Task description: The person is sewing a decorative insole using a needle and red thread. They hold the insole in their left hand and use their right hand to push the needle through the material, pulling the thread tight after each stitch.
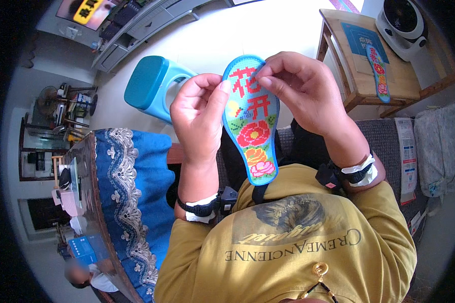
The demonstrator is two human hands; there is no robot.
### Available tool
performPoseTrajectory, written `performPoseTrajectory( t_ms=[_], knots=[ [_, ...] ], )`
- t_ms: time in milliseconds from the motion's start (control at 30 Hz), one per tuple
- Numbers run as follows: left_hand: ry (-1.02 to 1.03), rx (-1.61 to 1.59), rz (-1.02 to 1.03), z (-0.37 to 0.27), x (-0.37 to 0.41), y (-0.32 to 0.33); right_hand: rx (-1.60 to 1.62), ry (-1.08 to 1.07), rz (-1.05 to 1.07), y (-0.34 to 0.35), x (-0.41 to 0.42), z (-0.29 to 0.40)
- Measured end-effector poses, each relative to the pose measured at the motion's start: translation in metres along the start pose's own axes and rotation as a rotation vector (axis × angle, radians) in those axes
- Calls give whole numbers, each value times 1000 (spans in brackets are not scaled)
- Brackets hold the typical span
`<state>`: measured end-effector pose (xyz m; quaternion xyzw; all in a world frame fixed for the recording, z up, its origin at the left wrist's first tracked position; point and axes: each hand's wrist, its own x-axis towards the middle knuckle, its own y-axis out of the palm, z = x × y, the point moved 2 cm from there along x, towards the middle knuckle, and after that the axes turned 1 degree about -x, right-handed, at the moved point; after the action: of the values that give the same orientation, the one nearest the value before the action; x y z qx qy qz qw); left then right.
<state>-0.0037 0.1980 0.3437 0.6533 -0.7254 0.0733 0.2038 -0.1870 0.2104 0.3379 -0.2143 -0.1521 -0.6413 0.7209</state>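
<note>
A shoe insole [251,111] with a cross-stitch pattern is held up in front of my chest, wide end away from me. It has a blue bound edge, large red characters, printed marks, and red, orange and pink flowers. My left hand [201,110] grips its left edge, thumb on the patterned face and fingers behind. On the upper right edge, the thumb and forefinger of my right hand [301,87] are pinched together. Whether a fine needle or thread is between those fingertips cannot be made out.
A matching insole [378,72] lies on a wooden chair [333,22] beside a blue booklet [360,36] and a white fan [400,28]. A blue plastic stool [146,83] stands ahead left. Left is a table with a blue lace-trimmed cloth [151,181]; a person [102,278] sits beyond.
</note>
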Motion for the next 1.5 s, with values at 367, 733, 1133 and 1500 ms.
performPoseTrajectory(
  t_ms=[367,733,1133,1500],
  knots=[
    [-24,-41,12,1,-1,3,-47,-125,-32,-5,-5,6],
    [-16,-14,-2,-3,-1,7,-115,-172,-36,-4,-5,9],
    [-22,-30,-1,-5,-1,5,-102,-171,-34,-2,-6,10],
    [-39,-43,0,-6,-2,6,-85,-204,-98,0,-5,9]
  ],
)
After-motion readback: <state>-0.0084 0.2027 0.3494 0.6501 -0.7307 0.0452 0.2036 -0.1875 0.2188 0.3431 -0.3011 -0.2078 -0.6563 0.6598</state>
